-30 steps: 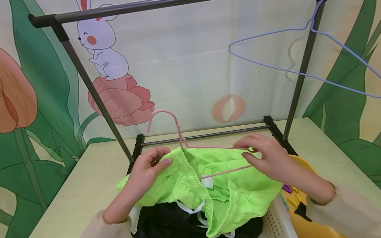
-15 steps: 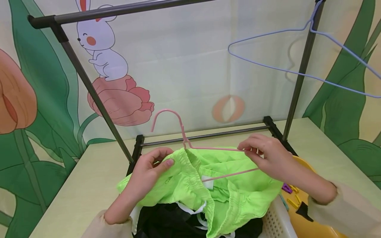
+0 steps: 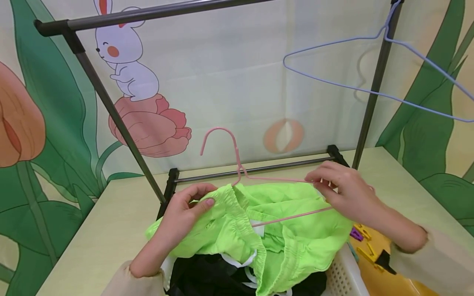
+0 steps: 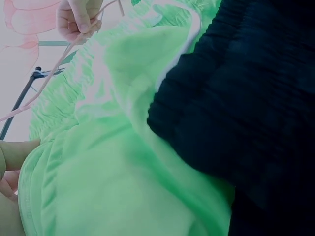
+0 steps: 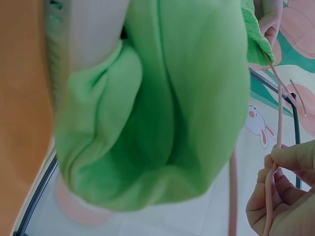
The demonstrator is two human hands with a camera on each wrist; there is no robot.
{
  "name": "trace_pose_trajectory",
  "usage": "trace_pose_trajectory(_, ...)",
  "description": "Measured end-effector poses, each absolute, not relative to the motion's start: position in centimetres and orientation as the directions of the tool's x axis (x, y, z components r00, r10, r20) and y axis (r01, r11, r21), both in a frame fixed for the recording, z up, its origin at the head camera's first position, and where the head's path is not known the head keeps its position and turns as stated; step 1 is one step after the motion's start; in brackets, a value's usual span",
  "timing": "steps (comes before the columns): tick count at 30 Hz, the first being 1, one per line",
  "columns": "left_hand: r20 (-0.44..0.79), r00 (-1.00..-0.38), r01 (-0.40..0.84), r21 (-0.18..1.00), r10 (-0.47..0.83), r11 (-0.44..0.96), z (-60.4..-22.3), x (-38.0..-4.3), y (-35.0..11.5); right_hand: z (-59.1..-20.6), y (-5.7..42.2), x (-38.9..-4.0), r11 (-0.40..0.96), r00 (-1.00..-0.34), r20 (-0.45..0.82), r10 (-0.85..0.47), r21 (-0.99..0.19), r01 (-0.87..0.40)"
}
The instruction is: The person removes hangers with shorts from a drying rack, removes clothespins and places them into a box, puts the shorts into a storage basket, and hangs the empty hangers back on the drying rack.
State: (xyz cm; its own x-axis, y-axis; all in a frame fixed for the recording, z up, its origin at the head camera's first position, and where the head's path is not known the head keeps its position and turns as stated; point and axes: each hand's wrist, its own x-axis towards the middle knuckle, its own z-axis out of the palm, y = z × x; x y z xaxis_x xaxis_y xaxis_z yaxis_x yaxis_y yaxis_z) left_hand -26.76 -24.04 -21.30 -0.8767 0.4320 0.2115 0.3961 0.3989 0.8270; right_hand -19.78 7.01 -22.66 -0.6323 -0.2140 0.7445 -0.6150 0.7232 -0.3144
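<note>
Lime-green shorts (image 3: 318, 242) with a gathered elastic waistband, white drawstring and white label lie over a white basket (image 3: 342, 276). My left hand (image 3: 187, 210) pinches the waistband at its left side between thumb and fingers. With thumb and fingertips, my right hand (image 3: 346, 188) pinches the upper arm of a pink clothes hanger (image 3: 237, 155) near its right end. The hanger's left part is hidden inside the waistband, and its hook stands up above the cloth. In the right wrist view, the hanger's pink wire (image 5: 279, 118) runs between the pinching fingers toward the waistband.
Under the shorts, a black garment (image 3: 207, 276) fills the basket. A yellow tub (image 3: 401, 274) at right holds yellow and purple clothespins (image 3: 356, 234). Behind stands a dark metal clothes rack (image 3: 106, 102); a blue hanger (image 3: 326, 80) hangs at its right.
My right hand has moved right and slightly up, drawing the pink hanger the same way, so its hook stands higher and farther right. My left hand and the shorts have hardly moved.
</note>
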Motion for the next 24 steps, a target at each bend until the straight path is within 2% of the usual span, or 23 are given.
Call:
trace_pose_trajectory(6,0.215,-0.878,0.406,0.809,0.428,0.426,-21.4,-27.1,-24.5,-22.8,7.7,-20.1,0.736,-0.555,0.802,-0.222,-0.236,-0.635)
trace_pose_trajectory(15,0.188,-0.880,0.404,0.778,0.436,0.481,-21.4,-27.3,-25.3,-22.7,9.0,-20.3,0.784,-0.500,0.835,-0.231,-0.144,-0.603)
trace_pose_trajectory(24,0.171,-0.878,0.406,0.761,0.448,0.506,-21.4,-27.5,-26.4,-22.7,10.4,-20.6,0.777,-0.391,0.891,-0.231,-0.074,-0.626)
